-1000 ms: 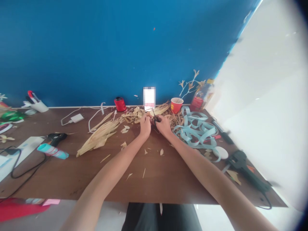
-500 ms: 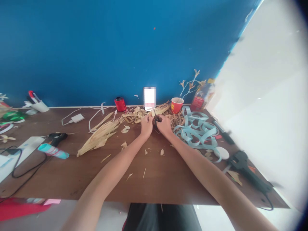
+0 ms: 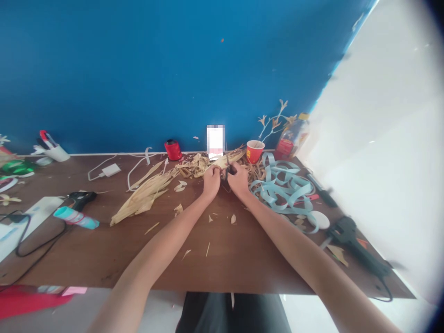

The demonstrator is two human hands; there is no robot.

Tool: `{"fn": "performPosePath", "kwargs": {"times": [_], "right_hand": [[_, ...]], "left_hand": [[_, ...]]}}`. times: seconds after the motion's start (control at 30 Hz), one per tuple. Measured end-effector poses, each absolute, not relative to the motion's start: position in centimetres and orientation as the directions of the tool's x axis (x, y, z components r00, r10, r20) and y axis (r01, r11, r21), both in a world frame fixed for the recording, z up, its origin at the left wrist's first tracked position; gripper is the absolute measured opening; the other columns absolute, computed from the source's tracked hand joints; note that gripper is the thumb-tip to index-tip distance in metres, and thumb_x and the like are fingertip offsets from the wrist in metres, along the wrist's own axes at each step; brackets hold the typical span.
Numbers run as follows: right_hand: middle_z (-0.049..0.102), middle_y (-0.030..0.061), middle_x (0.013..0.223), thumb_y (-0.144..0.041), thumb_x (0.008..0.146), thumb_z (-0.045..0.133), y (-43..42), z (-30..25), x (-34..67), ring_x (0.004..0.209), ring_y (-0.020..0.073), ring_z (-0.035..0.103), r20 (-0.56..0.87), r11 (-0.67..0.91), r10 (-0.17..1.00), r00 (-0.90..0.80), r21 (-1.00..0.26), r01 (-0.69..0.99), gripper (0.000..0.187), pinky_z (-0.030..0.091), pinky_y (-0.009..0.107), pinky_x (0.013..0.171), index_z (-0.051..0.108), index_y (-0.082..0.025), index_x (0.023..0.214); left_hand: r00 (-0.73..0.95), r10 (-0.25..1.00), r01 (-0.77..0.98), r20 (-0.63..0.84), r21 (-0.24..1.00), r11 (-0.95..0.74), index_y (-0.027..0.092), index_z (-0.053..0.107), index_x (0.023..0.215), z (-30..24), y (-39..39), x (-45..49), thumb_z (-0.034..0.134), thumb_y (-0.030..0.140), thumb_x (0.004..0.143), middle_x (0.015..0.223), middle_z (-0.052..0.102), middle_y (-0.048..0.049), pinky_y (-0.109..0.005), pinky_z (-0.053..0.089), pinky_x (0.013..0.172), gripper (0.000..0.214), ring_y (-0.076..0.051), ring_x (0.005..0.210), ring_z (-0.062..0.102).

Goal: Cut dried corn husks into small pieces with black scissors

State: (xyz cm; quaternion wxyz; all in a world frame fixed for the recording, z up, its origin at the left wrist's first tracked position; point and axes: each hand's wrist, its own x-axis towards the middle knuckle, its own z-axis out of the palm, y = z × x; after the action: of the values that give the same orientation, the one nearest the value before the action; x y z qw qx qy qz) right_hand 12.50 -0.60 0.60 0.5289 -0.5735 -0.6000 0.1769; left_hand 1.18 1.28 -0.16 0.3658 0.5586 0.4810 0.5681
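Note:
My left hand (image 3: 210,180) and my right hand (image 3: 238,179) meet over the far middle of the brown table (image 3: 222,259). A pair of black-handled scissors (image 3: 229,169) sits in my right hand's closed fingers, blades pointing up and away. My left hand pinches a small piece of dried husk (image 3: 218,169) right beside the blades. A heap of dried husks (image 3: 194,167) lies just behind both hands, and a long bundle of husk leaves (image 3: 144,196) stretches to the left. Small cut scraps (image 3: 233,218) dot the table in front of my hands.
Curled pale blue strips (image 3: 284,187) pile up at the right, near a red cup (image 3: 255,151) and a bottle (image 3: 290,138). A black glue gun (image 3: 350,240) lies at the right edge, another (image 3: 79,200) at the left beside a teal tube (image 3: 76,218). A red spool (image 3: 172,149) stands by the blue wall.
My right hand has turned a little, so the scissors now stand more upright and slightly further right. My left hand stays on the husk piece.

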Motion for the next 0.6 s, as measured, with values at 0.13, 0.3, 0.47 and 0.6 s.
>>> {"fn": "performPosePath", "kwargs": {"times": [0.13, 0.3, 0.47, 0.6], "right_hand": [[0.069, 0.0023, 0.083, -0.028, 0.078, 0.055, -1.0, 0.8, 12.4, 0.074, 0.0176, 0.062, 0.509, 0.351, 0.829, 0.230, -0.795, 0.495, 0.033, 0.047, 0.027, 0.075, 0.063, -0.019, 0.108], [0.069, 0.0026, 0.088, -0.025, 0.077, 0.053, -1.5, 1.1, 12.2, 0.078, 0.0178, 0.063, 0.536, 0.387, 0.827, 0.170, -0.763, 0.518, 0.034, 0.048, 0.028, 0.079, 0.061, -0.020, 0.111], [0.069, 0.0042, 0.095, -0.024, 0.078, 0.053, -1.7, 1.3, 12.2, 0.080, 0.0177, 0.062, 0.556, 0.394, 0.810, 0.187, -0.752, 0.528, 0.037, 0.049, 0.027, 0.077, 0.058, -0.019, 0.114], [0.069, 0.0057, 0.100, -0.026, 0.080, 0.052, -1.8, 1.1, 12.1, 0.085, 0.0190, 0.062, 0.563, 0.379, 0.806, 0.183, -0.728, 0.571, 0.037, 0.049, 0.028, 0.079, 0.057, -0.019, 0.115]], "left_hand": [[-0.080, 0.968, 0.063, 0.238, 0.970, -0.234, 0.018, 0.056, 0.067, -0.1, 1.2, 1.3, 0.045, 0.014, 0.081, 0.059, 0.052, 0.0006, -0.026, 0.035, 0.059, 0.018, -0.014, 0.058, 0.046], [-0.025, 0.970, 0.049, 0.242, 0.969, -0.240, 0.017, 0.056, 0.065, 0.1, 0.9, 1.3, 0.046, 0.016, 0.080, 0.058, 0.052, 0.0015, -0.025, 0.035, 0.058, 0.018, -0.013, 0.055, 0.046], [-0.007, 0.973, 0.040, 0.231, 0.972, -0.231, 0.017, 0.059, 0.068, 0.4, 0.5, 1.4, 0.048, 0.019, 0.080, 0.056, 0.053, 0.0018, -0.025, 0.034, 0.055, 0.017, -0.012, 0.053, 0.045], [-0.006, 0.970, 0.043, 0.241, 0.970, -0.241, 0.016, 0.059, 0.067, 0.4, 0.5, 1.3, 0.049, 0.021, 0.081, 0.057, 0.052, 0.0019, -0.025, 0.034, 0.055, 0.018, -0.012, 0.053, 0.044]]}}
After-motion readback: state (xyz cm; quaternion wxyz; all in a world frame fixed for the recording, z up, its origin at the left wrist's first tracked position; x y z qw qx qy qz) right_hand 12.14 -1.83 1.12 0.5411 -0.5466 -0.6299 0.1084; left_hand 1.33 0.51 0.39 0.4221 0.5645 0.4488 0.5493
